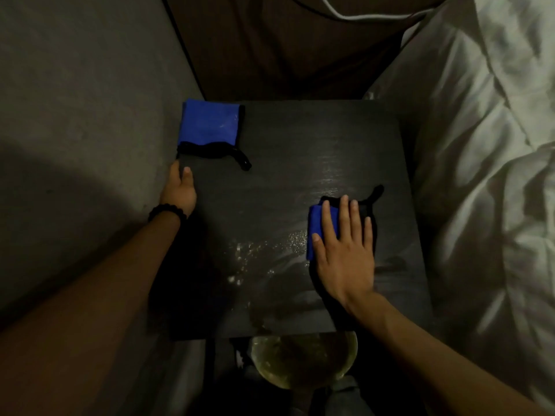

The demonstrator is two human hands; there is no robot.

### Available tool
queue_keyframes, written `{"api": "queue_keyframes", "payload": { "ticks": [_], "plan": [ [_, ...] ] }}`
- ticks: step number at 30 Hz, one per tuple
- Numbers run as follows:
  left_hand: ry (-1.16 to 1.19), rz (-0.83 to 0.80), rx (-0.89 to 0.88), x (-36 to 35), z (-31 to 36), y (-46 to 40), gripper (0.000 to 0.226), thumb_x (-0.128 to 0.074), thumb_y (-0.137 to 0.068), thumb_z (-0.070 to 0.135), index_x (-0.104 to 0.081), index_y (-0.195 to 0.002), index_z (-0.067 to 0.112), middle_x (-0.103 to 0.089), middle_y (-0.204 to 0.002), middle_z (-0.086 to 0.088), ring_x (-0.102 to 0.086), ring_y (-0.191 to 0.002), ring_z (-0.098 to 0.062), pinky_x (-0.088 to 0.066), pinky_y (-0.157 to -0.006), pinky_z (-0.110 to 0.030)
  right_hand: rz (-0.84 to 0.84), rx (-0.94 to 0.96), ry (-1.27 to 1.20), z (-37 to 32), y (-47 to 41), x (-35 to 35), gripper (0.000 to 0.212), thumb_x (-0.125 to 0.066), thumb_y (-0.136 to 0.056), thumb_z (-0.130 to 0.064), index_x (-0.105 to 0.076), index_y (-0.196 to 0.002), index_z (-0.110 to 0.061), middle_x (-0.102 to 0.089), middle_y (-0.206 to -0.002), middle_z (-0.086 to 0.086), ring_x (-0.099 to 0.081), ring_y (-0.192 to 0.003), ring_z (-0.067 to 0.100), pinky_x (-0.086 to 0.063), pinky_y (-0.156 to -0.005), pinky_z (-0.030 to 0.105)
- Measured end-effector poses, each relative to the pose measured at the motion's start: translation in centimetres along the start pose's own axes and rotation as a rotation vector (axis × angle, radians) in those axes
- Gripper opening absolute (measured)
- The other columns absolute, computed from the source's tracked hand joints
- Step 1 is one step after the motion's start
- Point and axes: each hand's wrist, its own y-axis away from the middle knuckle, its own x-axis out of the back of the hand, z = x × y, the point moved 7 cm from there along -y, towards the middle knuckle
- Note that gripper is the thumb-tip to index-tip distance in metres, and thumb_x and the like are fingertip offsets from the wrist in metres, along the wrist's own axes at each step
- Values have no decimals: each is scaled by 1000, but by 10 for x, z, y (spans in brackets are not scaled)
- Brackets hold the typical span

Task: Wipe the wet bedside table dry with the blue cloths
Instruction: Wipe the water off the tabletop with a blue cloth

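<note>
Cloth [315,229] lies under flat, finger-spread right hand [345,253].

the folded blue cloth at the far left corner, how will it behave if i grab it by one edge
The folded blue cloth will probably go floppy and unfold when lifted, since its black hem already lies wavy with a loose tail. It looks thin and light. Pushed across the bedside table, it would likely bunch up, not slide stiffly, as the cloth under the right hand does.

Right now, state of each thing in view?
Table: wet, droplets near front middle.
Far cloth: lying unused at back left corner.
Near cloth: pressed flat under right hand.
Left hand: gripping table's left edge.
Bowl: below front edge, contents unclear.
</note>
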Motion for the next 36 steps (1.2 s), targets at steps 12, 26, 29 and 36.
{"api": "queue_keyframes", "payload": {
  "ticks": [12,26,29,36],
  "plan": [
    [-54,-62,54,4,5,4,51,-22,-102,33,-7,-149,21,-8,-157,-2,-12,-143,-21,-7,-113,-31,-87,191,-46,-111,5,-6,64,-12,-108,-49,16,-159,-22,21,-166,15,25,-152,29,12,-124,49],
    [14,-95,42,3,3,2,51,-24,-102,33,-7,-149,23,-12,-156,-2,-15,-141,-22,-10,-112,-31,-53,262,-49,-145,-2,-15,64,-11,-107,-48,12,-160,-21,16,-167,16,22,-153,30,8,-124,52],
    [16,-101,57,3,1,2,52,-24,-101,33,-6,-149,22,-13,-156,-3,-16,-141,-22,-11,-112,-31,-26,285,-52,-157,-4,-17,65,-14,-106,-47,5,-162,-20,10,-168,17,16,-155,31,5,-124,52],
    [-9,-72,73,3,0,-3,51,-25,-101,33,-7,-148,24,-12,-156,-3,-16,-141,-23,-13,-112,-33,-23,312,-73,-168,-8,-21,65,-18,-106,-48,4,-161,-21,10,-168,16,16,-155,30,7,-124,51]
  ]
}}
